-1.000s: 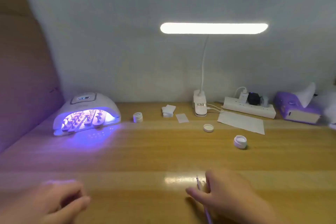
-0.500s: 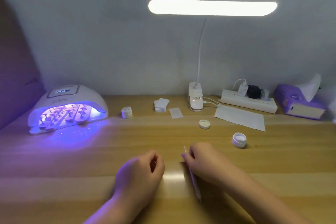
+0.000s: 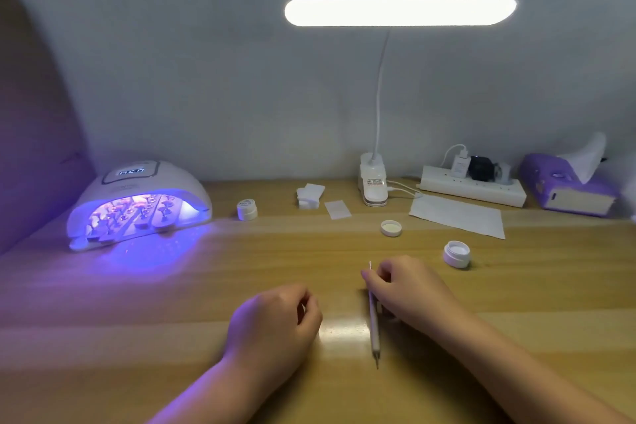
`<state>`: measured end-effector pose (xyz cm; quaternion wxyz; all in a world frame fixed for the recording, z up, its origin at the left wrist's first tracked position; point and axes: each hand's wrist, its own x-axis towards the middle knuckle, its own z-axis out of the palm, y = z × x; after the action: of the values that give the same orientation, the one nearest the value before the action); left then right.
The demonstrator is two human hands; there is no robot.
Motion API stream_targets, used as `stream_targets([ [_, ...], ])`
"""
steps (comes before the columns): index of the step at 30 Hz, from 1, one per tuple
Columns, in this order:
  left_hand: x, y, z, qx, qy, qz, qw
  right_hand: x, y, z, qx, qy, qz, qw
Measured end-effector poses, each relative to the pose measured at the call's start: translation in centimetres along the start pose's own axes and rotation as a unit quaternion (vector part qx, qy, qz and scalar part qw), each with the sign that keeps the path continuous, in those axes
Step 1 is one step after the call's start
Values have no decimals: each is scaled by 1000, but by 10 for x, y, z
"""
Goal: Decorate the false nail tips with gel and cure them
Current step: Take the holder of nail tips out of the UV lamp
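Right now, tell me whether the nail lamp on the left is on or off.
On. The nail lamp glows violet inside, lights the nail tips under it, spills purple onto the desk, and its top display is lit.

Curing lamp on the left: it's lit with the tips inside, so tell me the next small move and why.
Probably wait with both hands resting. The curing lamp glows violet over the nail tips and its display is lit. The right hand holds the nail pen; the left hand is loosely curled.

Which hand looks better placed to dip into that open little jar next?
The right hand, probably: it already holds the thin tool, and the open jar sits just beyond it on the right. The left hand lies farther off.
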<state>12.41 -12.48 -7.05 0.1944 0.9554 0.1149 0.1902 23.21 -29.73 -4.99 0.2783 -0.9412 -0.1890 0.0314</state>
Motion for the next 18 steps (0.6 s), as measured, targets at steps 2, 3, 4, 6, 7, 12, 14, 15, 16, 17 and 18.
stream_targets([
  [2,6,-3,0,26,12,-1,1000,2,3,0,3,3,-6,1000],
  [3,13,-7,-3,34,34,-9,999,3,3,0,7,0,-8,1000],
  [4,22,-15,-8,34,66,-27,997,4,3,1,9,-4,-10,1000],
  [6,44,-43,-23,43,129,-92,986,6,4,1,9,-12,-8,1000],
  [7,54,-61,-31,60,144,-139,978,8,4,0,10,-19,-2,1000],
  [12,74,-145,-53,71,145,-340,927,21,4,-8,64,-115,51,990],
  [14,81,-159,-55,80,138,-378,912,23,4,-9,102,-136,62,984],
  [15,86,-164,-57,83,147,-390,905,23,4,-9,109,-140,64,982],
  [16,90,-169,-59,82,167,-401,897,23,4,-10,112,-142,64,982],
  [17,93,-174,-62,78,194,-414,886,23,5,-10,115,-143,63,981],
  [18,95,-180,-65,70,219,-427,875,23,4,-10,121,-145,64,980],
])
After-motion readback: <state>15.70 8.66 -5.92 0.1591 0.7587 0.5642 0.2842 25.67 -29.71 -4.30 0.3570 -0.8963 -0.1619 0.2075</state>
